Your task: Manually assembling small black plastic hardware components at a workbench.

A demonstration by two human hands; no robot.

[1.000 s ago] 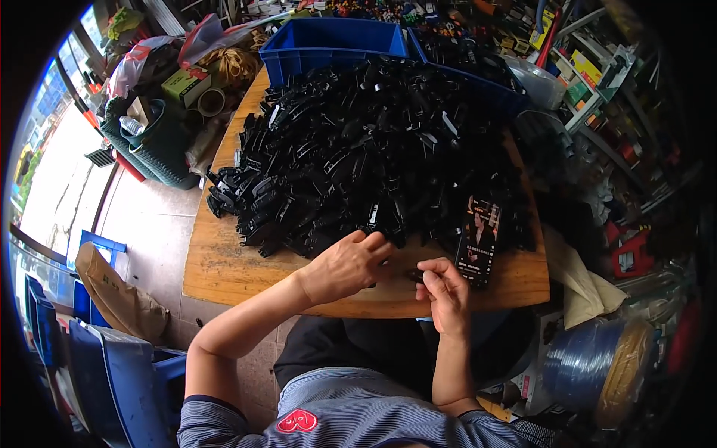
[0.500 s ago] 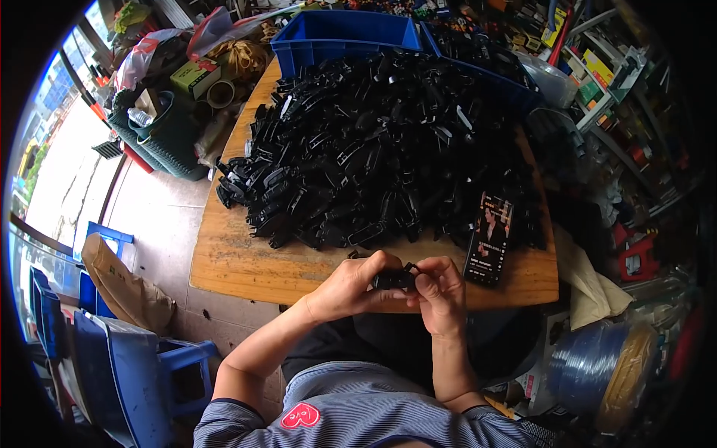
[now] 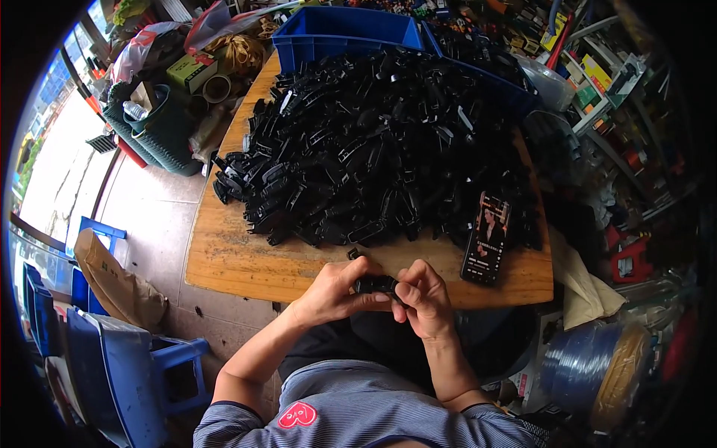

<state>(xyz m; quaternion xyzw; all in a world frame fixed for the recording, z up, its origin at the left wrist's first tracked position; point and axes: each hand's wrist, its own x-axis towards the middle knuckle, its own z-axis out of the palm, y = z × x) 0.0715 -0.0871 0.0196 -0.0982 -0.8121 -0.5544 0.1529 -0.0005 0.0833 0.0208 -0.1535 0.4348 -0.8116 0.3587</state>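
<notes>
Just over the table's front edge, my left hand grips a small black plastic part between thumb and fingers. My right hand pinches the right end of that same part, its thumb and fingertips pressed there. The part's exact kind cannot be made out, and my fingers cover both its ends. A large heap of similar black plastic parts spreads across the wooden table beyond my hands. One small black piece lies apart from the heap, just past my left hand.
A phone with a lit screen lies right of my hands. Behind the heap stand a blue bin and a second blue bin holding black parts. A blue stool is at left; a wrapped spool sits at right.
Both hands have shifted slightly left with the black part. My right fingers have changed their hold, now curled over its right end; a small upright piece seen there earlier is now hidden.
</notes>
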